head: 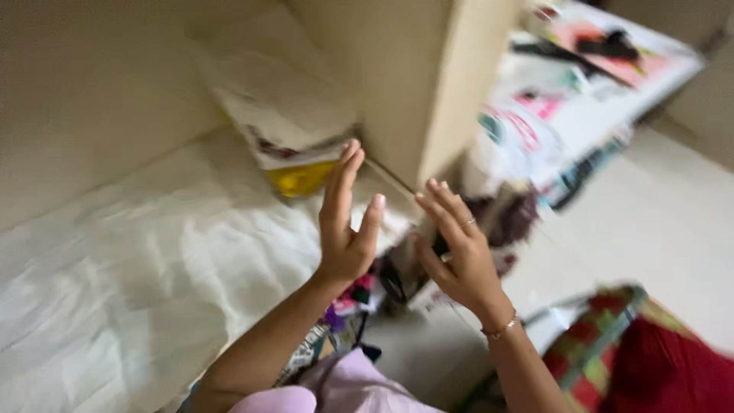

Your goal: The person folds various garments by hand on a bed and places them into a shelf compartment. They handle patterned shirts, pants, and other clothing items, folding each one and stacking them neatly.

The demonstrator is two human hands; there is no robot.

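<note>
Both hands are hanging in mid-air here, holding nothing. The left hand (345, 222) is standing almost upright, fingers together and straight, thumb out to the side, palm facing right. The right hand (456, 248) is mirroring it, fingers spread and slightly bent, ring on one finger, bracelet on the wrist, palm facing left. So both are wide open with a gap between them, and neither is touching anything as far as I can make out.

Closest thing to them is the beige board (428, 76), an upright panel whose lower corner is sitting just above and between the fingertips. I'm guessing it's stiff and fairly light if it's cardboard, heavier if it's wood; too blurry to say which. The edges look like the sensible place to grab, one palm on each side near that corner.

Behind the left hand, a pale bag (279, 115) with a yellow bottom is leaning on the white sheet (130, 260). It looks soft and crinkly, so probably light and easy to pinch at the top. Below the palms there's a dark jumble of clothes (397, 279), floppy stuff. A red checked bag (634, 352) is sitting off to the right, well apart from the hands.
</note>
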